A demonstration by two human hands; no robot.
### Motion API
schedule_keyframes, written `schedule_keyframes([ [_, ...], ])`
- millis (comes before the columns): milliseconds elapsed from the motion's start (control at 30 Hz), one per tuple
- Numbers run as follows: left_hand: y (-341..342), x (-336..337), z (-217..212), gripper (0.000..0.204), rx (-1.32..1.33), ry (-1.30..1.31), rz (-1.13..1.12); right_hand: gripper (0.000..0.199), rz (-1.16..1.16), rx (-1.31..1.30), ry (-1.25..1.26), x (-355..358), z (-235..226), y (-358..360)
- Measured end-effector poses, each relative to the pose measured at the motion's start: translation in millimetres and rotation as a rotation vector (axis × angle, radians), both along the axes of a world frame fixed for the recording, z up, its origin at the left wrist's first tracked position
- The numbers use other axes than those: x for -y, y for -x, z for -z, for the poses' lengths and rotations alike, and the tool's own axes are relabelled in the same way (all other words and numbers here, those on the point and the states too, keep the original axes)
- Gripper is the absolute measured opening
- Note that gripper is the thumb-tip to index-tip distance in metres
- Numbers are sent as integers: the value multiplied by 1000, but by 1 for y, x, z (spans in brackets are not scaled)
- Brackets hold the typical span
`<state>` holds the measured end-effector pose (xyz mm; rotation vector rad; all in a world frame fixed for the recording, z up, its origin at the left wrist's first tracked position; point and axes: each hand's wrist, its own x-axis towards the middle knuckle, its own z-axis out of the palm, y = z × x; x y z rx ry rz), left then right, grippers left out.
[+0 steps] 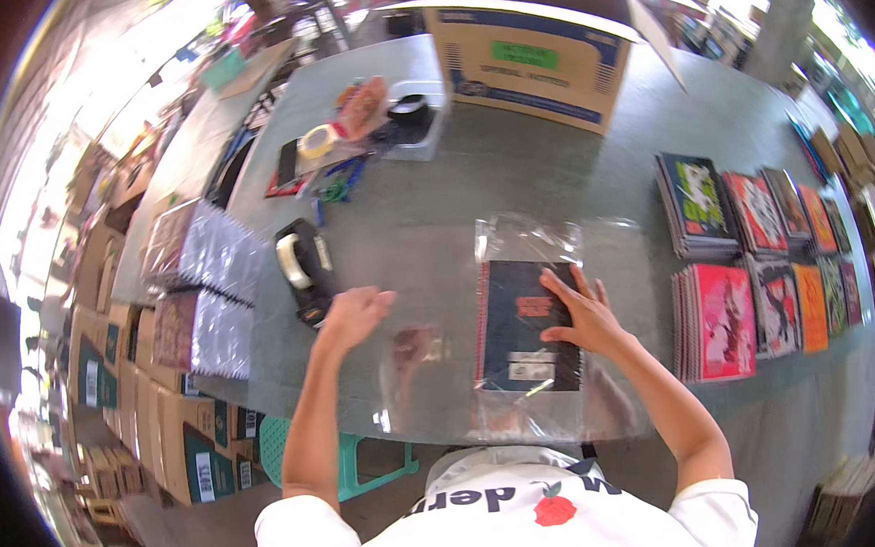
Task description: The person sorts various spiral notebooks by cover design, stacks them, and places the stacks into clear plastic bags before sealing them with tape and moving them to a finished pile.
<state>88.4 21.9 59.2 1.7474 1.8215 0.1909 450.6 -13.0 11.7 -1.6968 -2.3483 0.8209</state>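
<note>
A dark spiral notebook (522, 349) with a red binding on its left side lies inside a clear plastic sleeve (525, 236) near the table's front edge. My right hand (590, 316) rests on the notebook's upper right part, fingers spread. A black tape dispenser (307, 271) with a roll of tape in it stands left of the notebook. Just beside its near end is my left hand (357, 317), fingers curled in and the tip pointing toward the notebook. Whatever those fingers may pinch is too small to make out.
Stacks of notebooks with colourful covers (713, 322) stand on the right. At the left edge lie wrapped notebook piles (223, 332). A cardboard box (535, 67) sits at the back, near a plastic tray (417, 139) and a tape roll (317, 140). A green stool (349, 469) is below the table.
</note>
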Motion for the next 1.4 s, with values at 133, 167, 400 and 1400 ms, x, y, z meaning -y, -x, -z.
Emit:
schedule_keyframes([
  [133, -138, -15, 30, 26, 306, 24, 441, 99, 18, 2, 10, 0, -2, 0],
  [167, -168, -16, 33, 29, 250, 3, 515, 101, 11, -27, -3, 2, 0, -2],
  [400, -197, -23, 31, 52, -185, -107, 454, 99, -2, -93, -26, 6, 4, -5],
  [1400, -26, 24, -119, 76, 302, -282, 439, 84, 403, -1309, 180, 66, -16, 30],
])
